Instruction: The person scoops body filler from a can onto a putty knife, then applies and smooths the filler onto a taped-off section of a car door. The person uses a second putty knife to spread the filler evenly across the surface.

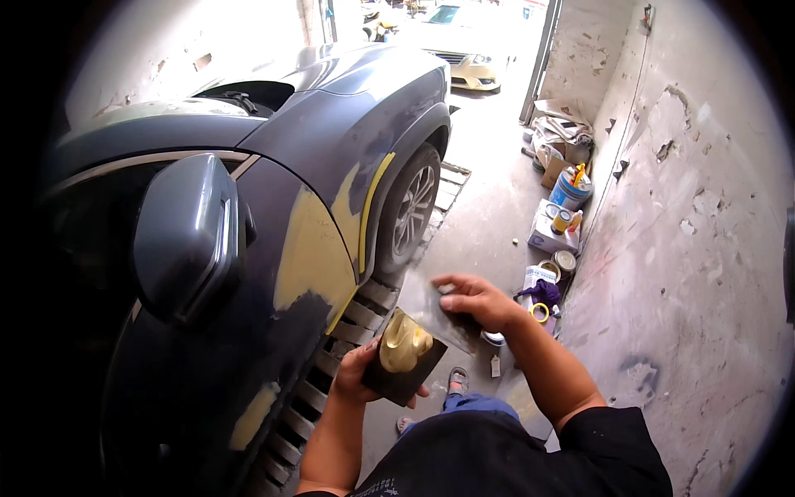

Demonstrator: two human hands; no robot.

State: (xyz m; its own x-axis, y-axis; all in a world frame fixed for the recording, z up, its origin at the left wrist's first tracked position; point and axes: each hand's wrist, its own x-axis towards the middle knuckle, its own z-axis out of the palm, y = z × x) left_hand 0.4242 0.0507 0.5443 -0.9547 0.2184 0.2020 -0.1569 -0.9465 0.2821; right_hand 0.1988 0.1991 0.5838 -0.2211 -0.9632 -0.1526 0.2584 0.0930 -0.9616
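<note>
My left hand [354, 374] is closed around a dark flat board [406, 383], thumb side along its left edge, with fingertips showing past the lower right edge. The board sits in front of my shirt, tilted, and carries a soft, pale yellow lump of putty [403, 344] on its upper part. I'd judge the board light and stiff, the putty sticky and easily smeared. The sound hold is from beneath and by the bare edges, kept level enough that the lump doesn't slump.

Just beyond, my right hand [482, 303] grasps a thin dark spreader [458, 330] near its upper end, thumb against fingers. It is blurred, so I can't tell exactly how the fingers lie. It looks light, probably springy at the blade; I'd pinch it by the back edge and leave the working edge free.

To my left, the dark car door [273, 207] has a broad yellow patch [310, 253], under the mirror's [184, 236] far side. Past it are yellow tape [375, 199] by the arch and the front wheel [411, 211]. Farther off, a bucket [570, 192] stands by the wall, and a pale car [476, 70] waits outside.
</note>
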